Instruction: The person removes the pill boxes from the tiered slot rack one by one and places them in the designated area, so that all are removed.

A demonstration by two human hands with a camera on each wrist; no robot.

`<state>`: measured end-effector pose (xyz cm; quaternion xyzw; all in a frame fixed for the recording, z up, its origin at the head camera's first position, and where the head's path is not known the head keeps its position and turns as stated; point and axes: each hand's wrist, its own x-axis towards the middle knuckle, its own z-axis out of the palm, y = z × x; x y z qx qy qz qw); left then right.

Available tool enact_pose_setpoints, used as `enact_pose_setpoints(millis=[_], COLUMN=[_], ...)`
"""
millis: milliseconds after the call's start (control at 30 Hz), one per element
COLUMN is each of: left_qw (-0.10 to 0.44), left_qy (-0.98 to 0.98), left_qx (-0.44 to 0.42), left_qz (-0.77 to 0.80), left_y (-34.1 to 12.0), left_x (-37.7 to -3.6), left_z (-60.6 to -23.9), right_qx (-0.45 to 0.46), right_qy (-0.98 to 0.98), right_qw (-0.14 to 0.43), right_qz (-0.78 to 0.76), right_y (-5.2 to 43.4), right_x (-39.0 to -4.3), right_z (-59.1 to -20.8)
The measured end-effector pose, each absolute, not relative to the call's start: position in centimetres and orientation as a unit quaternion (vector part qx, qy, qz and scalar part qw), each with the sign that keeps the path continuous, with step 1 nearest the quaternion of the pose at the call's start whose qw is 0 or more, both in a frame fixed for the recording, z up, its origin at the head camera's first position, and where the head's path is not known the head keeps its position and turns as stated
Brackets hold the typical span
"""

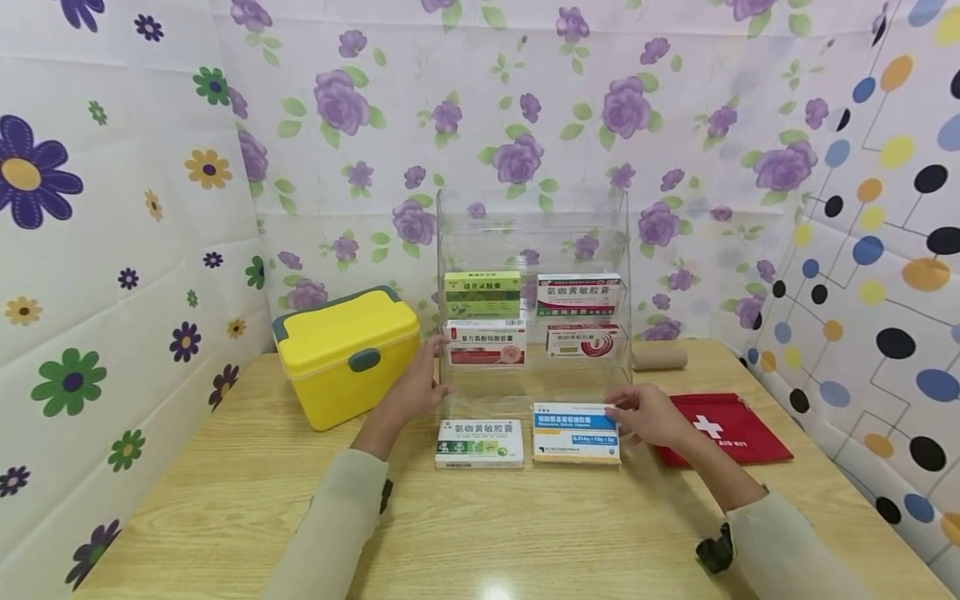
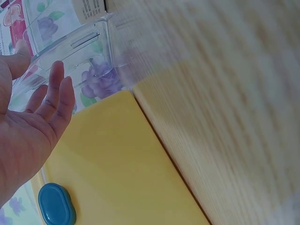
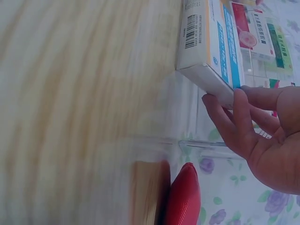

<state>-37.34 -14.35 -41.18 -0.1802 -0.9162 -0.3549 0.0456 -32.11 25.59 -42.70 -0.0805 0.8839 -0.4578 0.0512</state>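
A clear acrylic shelf rack (image 1: 600, 225) stands mid-table with several medicine boxes on its tiers. In front of it lie a green-and-white box (image 1: 480, 442) and a blue-and-orange box (image 1: 573, 433). My left hand (image 1: 433, 367) lies with straight fingers against the rack's left side; in the left wrist view the left hand (image 2: 49, 101) shows an open palm beside the rack wall (image 2: 70, 47). My right hand (image 1: 621, 412) pinches the right end of the blue-and-orange box; in the right wrist view its fingers (image 3: 234, 117) curl round the end of that box (image 3: 206, 42).
A yellow case (image 1: 345, 354) with a teal latch (image 2: 56, 204) stands left of the rack. A red first-aid pouch (image 1: 727, 429) lies at the right, a cardboard roll (image 1: 660, 357) behind it. Flowered sheets wall in the wooden table (image 1: 525, 533) on three sides.
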Motion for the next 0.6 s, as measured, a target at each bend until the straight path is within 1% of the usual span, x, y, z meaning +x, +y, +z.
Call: enact_pose_setpoints(millis=[300,600], left_qw=[0.049,0.05], left_qy=[-0.916,-0.919], left_qx=[-0.181,-0.18], left_qz=[-0.355,-0.348], left_y=[-14.34,-14.2], left_x=[-37.28,-37.4], left_z=[-41.4,-41.39], right_qx=[-0.099,-0.118], right_qy=[0.883,0.89], right_qw=[0.088,0.073], right_qz=[-0.45,-0.434], right_y=[25.43,25.38], right_x=[-32.13,-32.44], right_z=[-43.0,-42.92])
